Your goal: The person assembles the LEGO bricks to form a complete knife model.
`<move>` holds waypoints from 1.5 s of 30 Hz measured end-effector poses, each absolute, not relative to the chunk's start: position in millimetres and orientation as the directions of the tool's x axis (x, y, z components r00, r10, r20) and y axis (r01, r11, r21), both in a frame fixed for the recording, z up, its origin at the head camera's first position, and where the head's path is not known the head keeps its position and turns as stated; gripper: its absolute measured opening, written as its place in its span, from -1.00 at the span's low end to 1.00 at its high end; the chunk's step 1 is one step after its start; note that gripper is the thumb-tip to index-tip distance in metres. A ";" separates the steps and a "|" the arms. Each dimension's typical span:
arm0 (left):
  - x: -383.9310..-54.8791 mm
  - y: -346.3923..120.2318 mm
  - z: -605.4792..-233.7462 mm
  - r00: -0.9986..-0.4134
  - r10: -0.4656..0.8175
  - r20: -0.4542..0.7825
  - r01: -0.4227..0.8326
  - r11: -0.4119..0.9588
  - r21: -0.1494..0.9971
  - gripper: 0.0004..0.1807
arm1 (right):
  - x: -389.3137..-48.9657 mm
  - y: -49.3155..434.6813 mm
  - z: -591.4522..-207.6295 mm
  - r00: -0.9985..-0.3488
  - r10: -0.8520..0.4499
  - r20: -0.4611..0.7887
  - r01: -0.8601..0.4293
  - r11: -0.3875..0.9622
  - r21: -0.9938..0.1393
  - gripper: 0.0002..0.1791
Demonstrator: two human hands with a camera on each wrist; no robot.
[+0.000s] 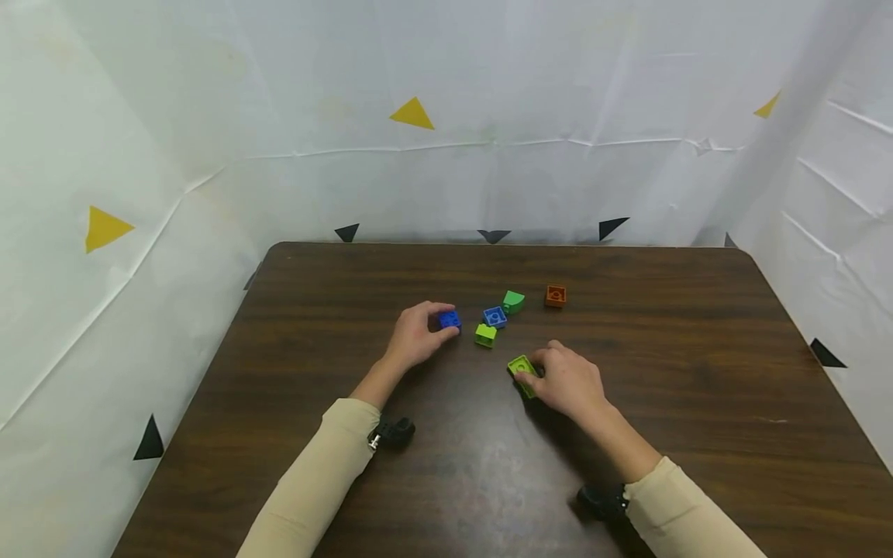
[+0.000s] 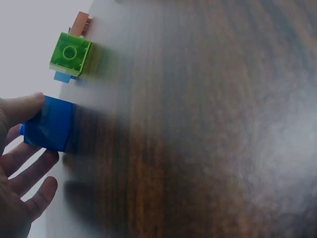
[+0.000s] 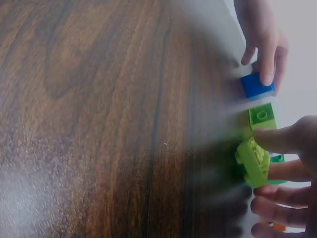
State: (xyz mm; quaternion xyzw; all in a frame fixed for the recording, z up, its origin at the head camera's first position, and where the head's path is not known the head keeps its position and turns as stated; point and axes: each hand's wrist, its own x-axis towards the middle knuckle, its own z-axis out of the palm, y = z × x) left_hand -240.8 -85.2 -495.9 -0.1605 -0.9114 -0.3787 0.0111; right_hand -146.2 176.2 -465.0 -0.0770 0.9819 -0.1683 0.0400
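My left hand (image 1: 413,335) pinches a dark blue toy brick (image 1: 449,319) between thumb and fingers, left of the other bricks. In the left wrist view, the thumb lies on one side of that blue brick (image 2: 49,124). My right hand (image 1: 570,380) holds a lime-green brick (image 1: 519,364) by its sides, its hollow underside facing up. The right wrist view shows this lime brick (image 3: 253,162) tilted between thumb and fingers. Between the hands sits a smaller lime brick (image 1: 485,336), close to a lighter blue brick (image 1: 494,317) with its hollow side up.
A green piece with a curved side (image 1: 513,302) lies behind the lighter blue brick. Farther right is an orange brick (image 1: 556,296), hollow side up. The dark wooden table (image 1: 349,287) ends at a white sheet (image 1: 488,70) behind it.
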 end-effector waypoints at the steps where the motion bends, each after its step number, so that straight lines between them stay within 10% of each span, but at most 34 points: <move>1: -239.9 -85.8 -495.5 -0.947 0.287 0.142 0.303 0.662 0.685 -0.57 | -146.9 176.3 -464.7 -0.985 -0.160 -0.061 -0.129 0.928 -0.350 -0.58; 14: -216.9 -100.3 -495.2 -0.905 0.412 0.108 0.360 0.604 0.711 -0.55 | -157.3 182.7 -465.9 -0.988 -0.127 -0.087 -0.053 0.812 -0.581 -0.77; 23: -188.3 -92.3 -496.7 -0.852 0.515 0.095 0.411 0.545 0.731 -0.54 | -158.6 179.9 -459.3 -0.941 -0.313 -0.129 -0.029 0.457 -0.889 -0.77; 34: -166.7 -70.8 -496.9 -0.832 0.550 0.078 0.417 0.526 0.742 -0.53 | -158.8 177.0 -452.1 -0.876 -0.377 -0.302 0.155 0.372 -0.915 -0.69; 45: -150.6 -55.2 -499.4 -0.832 0.548 0.086 0.411 0.505 0.759 -0.53 | -153.2 177.7 -455.0 -0.852 -0.499 -0.157 -0.023 0.335 -0.942 -0.65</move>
